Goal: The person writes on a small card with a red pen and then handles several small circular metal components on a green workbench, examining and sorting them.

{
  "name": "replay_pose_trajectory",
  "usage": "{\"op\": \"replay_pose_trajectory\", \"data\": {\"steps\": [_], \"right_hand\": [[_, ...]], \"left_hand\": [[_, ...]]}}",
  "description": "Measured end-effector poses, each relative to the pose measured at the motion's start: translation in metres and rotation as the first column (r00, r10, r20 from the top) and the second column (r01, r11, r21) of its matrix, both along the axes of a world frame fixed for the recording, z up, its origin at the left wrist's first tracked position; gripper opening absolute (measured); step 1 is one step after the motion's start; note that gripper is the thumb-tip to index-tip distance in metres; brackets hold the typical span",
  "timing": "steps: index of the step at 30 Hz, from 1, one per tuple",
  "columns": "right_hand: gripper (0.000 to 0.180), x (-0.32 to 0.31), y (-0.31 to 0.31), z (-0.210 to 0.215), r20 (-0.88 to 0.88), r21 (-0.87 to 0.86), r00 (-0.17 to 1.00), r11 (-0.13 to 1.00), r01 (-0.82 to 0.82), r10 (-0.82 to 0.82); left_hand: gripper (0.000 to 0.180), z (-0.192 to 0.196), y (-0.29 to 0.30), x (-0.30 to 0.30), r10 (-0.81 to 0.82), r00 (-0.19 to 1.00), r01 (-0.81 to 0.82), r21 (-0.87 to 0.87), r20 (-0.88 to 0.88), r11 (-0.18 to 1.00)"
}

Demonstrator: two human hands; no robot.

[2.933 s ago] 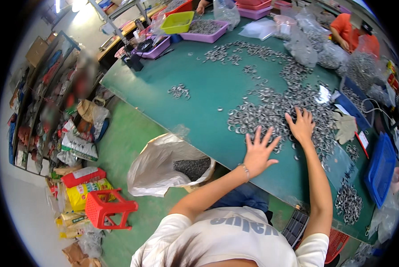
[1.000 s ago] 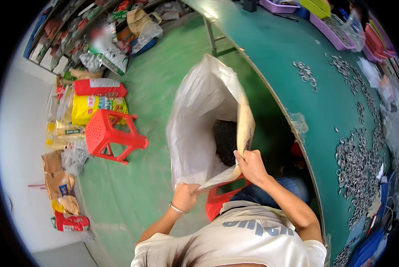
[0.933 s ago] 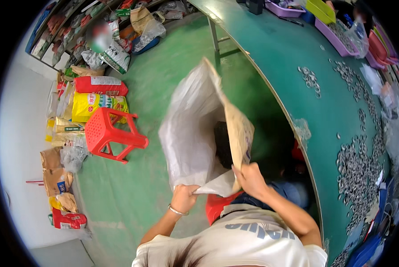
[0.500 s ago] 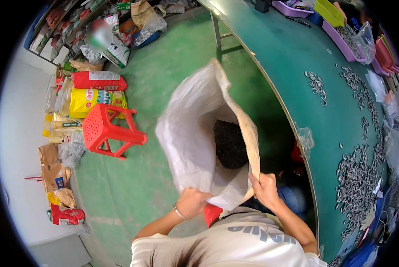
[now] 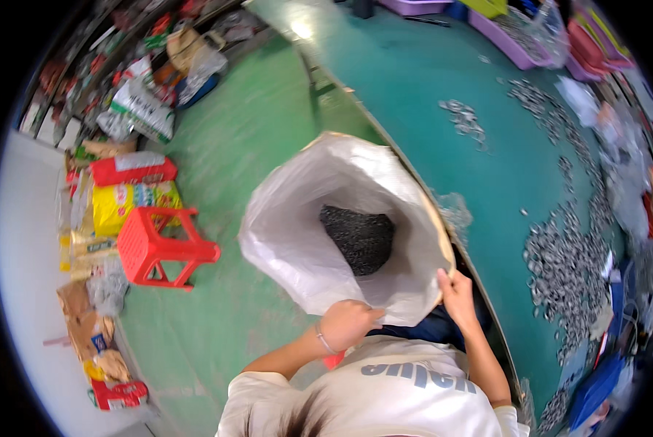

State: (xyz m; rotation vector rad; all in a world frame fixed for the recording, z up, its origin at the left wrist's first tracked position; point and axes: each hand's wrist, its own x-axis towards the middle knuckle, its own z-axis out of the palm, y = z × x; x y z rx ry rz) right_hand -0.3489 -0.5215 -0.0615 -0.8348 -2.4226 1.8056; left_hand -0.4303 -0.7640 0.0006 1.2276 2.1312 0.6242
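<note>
A large white woven sack (image 5: 290,218) with a tan outer side stands before me, its mouth wide and facing up. Down inside lies a heap of small dark pieces (image 5: 359,240), too fine to tell apart. My left hand (image 5: 347,324), with a band at the wrist, is closed on the near rim of the sack. At the right side of the rim, my right hand (image 5: 455,295) pinches the edge between thumb and fingers.
A green table (image 5: 414,146) runs along my right, with many small metal rings (image 5: 567,269) spread on it and purple trays (image 5: 508,36) at its far end. A red plastic stool (image 5: 159,244) stands on the green floor at left. Filled bags (image 5: 133,197) line the wall.
The sack's mouth has spread wider and rounder, showing more of the dark heap. Both hands keep hold of the rim. The whole view has shifted and turned.
</note>
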Motion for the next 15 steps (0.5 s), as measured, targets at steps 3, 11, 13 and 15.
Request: {"op": "replay_pose_trajectory", "data": {"steps": [3,11,13,15], "right_hand": [[0.027,0.020,0.009,0.033,0.104,0.128,0.987,0.983,-0.135,0.122],[0.011,0.135,0.072,0.088,-0.336,0.170,0.805,0.809,0.563,-0.490],[0.032,0.162,0.101,0.095,-0.265,0.583,0.874,0.655,0.481,-0.407],[0.048,0.176,0.119,0.086,-0.172,0.736,0.842,0.501,0.454,-0.511]], "left_hand": [[0.038,0.019,0.019,-0.008,-0.006,0.999,0.001,0.145,0.037,0.989],[0.052,0.073,0.144,0.004,-0.281,0.952,0.304,0.277,-0.117,0.912],[0.059,0.068,0.196,0.022,-0.367,0.911,0.407,0.261,-0.188,0.875],[0.069,0.056,0.248,0.044,-0.397,0.855,0.469,0.173,-0.334,0.866]]}}
